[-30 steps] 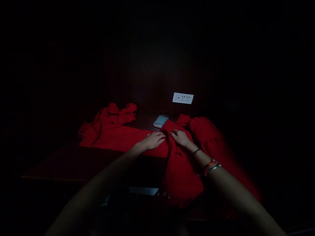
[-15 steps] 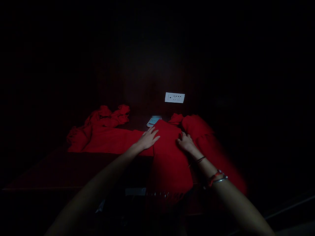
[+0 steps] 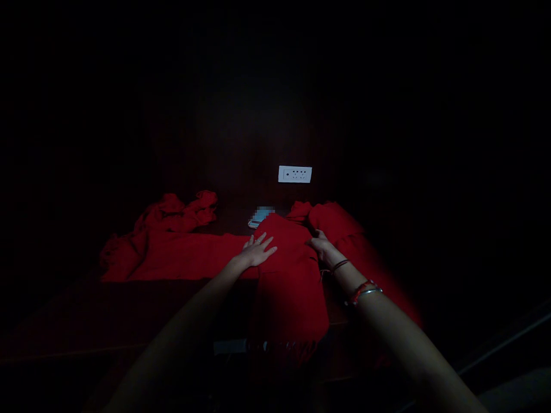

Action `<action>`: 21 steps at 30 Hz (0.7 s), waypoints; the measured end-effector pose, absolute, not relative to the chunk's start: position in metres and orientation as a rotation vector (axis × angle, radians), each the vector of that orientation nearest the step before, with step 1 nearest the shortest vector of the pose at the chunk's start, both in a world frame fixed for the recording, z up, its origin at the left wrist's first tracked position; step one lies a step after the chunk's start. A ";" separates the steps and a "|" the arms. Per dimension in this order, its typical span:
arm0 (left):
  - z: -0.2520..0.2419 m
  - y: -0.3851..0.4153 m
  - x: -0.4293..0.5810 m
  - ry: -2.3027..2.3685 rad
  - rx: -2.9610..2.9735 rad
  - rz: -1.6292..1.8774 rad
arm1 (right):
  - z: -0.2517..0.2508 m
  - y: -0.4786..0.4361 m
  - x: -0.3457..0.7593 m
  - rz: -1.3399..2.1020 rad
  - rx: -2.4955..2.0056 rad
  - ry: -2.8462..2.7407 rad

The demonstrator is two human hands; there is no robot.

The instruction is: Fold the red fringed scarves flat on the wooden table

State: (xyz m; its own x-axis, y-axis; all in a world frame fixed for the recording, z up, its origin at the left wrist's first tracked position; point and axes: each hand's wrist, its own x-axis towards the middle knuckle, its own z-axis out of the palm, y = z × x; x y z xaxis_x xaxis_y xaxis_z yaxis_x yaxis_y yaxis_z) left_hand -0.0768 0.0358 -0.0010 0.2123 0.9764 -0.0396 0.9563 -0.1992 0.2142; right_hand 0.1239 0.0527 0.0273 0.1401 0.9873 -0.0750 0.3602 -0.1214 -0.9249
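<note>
A long red cloth (image 3: 181, 255) lies across a dark table (image 3: 86, 315) in a very dim room. A folded strip of it (image 3: 290, 287) hangs over the near edge. My left hand (image 3: 257, 251) lies flat on the cloth's left side of that strip, fingers spread. My right hand (image 3: 322, 245) rests at the strip's upper right edge, fingers curled on the fabric; whether it grips is hard to tell. Bracelets sit on my right wrist (image 3: 361, 291).
A white wall socket plate (image 3: 295, 174) sits on the dark back wall. A small pale phone-like object (image 3: 258, 217) lies on the table behind the cloth. More bunched red cloth lies at the back left (image 3: 181, 209) and right (image 3: 340, 221).
The view has drifted so everything sits further left. My hands have moved apart over the folded strip, the left staying flat, the right sliding to its right edge.
</note>
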 end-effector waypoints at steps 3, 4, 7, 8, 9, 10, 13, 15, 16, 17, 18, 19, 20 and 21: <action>-0.001 0.039 -0.081 1.858 2.247 0.095 | 0.025 0.059 0.130 0.901 -1.666 -1.398; -0.001 0.039 -0.083 1.854 2.253 0.085 | 0.026 0.060 0.131 0.875 -1.691 -1.424; 0.004 0.035 -0.083 1.893 2.255 0.090 | 0.029 0.057 0.133 0.812 -1.748 -1.537; 0.008 0.033 -0.080 1.922 2.268 0.115 | 0.029 0.054 0.133 0.802 -1.739 -1.568; 0.012 0.032 -0.075 1.944 2.311 0.162 | 0.028 0.049 0.134 0.797 -1.715 -1.589; 0.018 0.033 -0.067 1.943 2.387 0.227 | 0.026 0.043 0.135 0.796 -1.682 -1.595; 0.034 0.047 -0.030 1.668 2.724 0.418 | 0.015 0.020 0.139 0.751 -1.642 -1.585; 0.040 0.064 -0.001 1.338 2.863 0.431 | 0.007 0.005 0.141 0.652 -1.697 -1.603; 0.041 0.073 0.012 1.195 2.895 0.391 | 0.004 -0.001 0.142 0.596 -1.732 -1.614; 0.040 0.081 0.022 1.080 2.909 0.325 | 0.002 -0.006 0.142 0.545 -1.766 -1.617; 0.038 0.089 0.030 1.009 2.908 0.251 | 0.001 -0.010 0.142 0.507 -1.794 -1.612; 0.034 0.095 0.034 0.983 2.897 0.186 | 0.000 -0.013 0.141 0.487 -1.816 -1.601; 0.030 0.100 0.036 0.996 2.879 0.149 | 0.001 -0.015 0.141 0.482 -1.830 -1.587; 0.025 0.104 0.035 1.040 2.860 0.144 | 0.002 -0.016 0.141 0.487 -1.840 -1.575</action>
